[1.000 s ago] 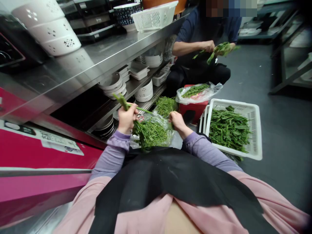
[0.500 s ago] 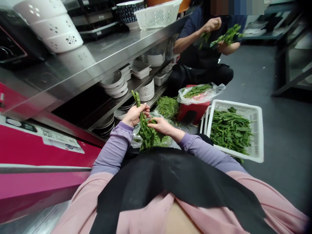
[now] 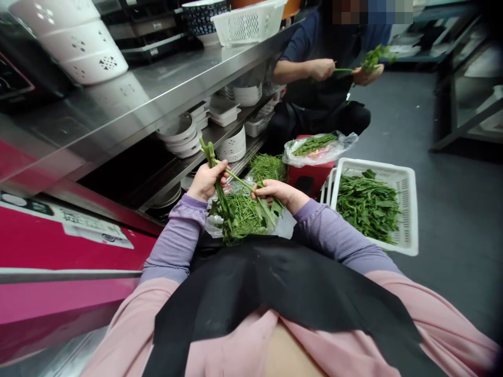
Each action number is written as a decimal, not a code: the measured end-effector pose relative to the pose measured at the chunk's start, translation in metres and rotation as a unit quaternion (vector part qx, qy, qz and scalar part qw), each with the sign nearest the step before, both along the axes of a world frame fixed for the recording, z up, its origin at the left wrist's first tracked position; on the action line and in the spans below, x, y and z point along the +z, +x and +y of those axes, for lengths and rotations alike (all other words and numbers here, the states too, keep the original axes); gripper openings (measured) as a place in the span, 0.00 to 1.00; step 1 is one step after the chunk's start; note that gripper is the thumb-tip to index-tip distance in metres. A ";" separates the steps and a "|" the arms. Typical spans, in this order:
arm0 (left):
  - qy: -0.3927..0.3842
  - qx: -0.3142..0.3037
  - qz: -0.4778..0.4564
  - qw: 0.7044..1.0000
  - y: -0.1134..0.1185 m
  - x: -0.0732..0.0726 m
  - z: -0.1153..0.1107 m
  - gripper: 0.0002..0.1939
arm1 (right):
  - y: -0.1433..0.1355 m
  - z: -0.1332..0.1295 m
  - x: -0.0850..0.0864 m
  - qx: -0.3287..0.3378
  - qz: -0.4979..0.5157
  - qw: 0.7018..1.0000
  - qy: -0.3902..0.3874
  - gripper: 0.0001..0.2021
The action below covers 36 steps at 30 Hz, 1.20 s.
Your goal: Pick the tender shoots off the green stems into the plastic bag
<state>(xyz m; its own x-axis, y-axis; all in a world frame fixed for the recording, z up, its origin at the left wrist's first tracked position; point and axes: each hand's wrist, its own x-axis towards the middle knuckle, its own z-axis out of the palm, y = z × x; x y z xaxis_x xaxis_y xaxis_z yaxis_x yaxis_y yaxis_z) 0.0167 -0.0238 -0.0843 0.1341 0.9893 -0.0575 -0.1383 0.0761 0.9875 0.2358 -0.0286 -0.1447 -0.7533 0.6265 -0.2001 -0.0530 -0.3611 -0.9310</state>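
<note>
My left hand [image 3: 209, 179] is wrapped round a bunch of green leafy stems [image 3: 222, 207], whose cut ends stick up above the thumb. One thin stem [image 3: 241, 180] slants from that bunch across to my right hand [image 3: 281, 193]. The fingers of my right hand are pinched on this stem, with leaves hanging below them. Under both hands lies a heap of thin green trimmings [image 3: 245, 212] on clear plastic. To the right, a white slotted basket [image 3: 408, 209] holds a pile of leafy greens [image 3: 367, 207].
A steel shelf unit [image 3: 173, 99] with stacked white bowls [image 3: 183, 136] runs along the left. Ahead, a co-worker [image 3: 314, 104] crouches, holding greens. Before that person stands a red container [image 3: 310, 177] topped by a plastic bag of stems [image 3: 314, 146]. A pink-red panel [image 3: 70, 246] is at my left.
My right hand has moved a little right, away from my left, drawing one stem out across the gap. The co-worker's hands have lowered, with a stem stretched between them.
</note>
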 end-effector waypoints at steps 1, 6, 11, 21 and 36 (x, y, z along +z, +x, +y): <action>0.009 0.032 0.002 0.999 0.000 0.003 0.000 0.16 | 0.003 0.001 0.001 -0.007 -0.017 1.000 0.014 0.17; 0.058 0.126 0.031 0.990 0.001 0.016 0.001 0.17 | 0.006 0.000 -0.004 -0.030 -0.008 0.999 0.017 0.17; 0.066 0.179 0.039 0.981 0.006 0.025 0.000 0.17 | -0.004 -0.001 -0.016 -0.079 -0.014 0.996 0.029 0.16; 0.081 0.207 0.055 0.973 0.019 0.031 -0.001 0.15 | -0.025 -0.036 -0.012 -0.249 -0.378 0.674 0.584 0.14; 0.086 0.290 0.000 0.953 -0.008 0.042 0.000 0.12 | -0.020 -0.011 -0.016 -0.302 -0.326 0.754 0.483 0.11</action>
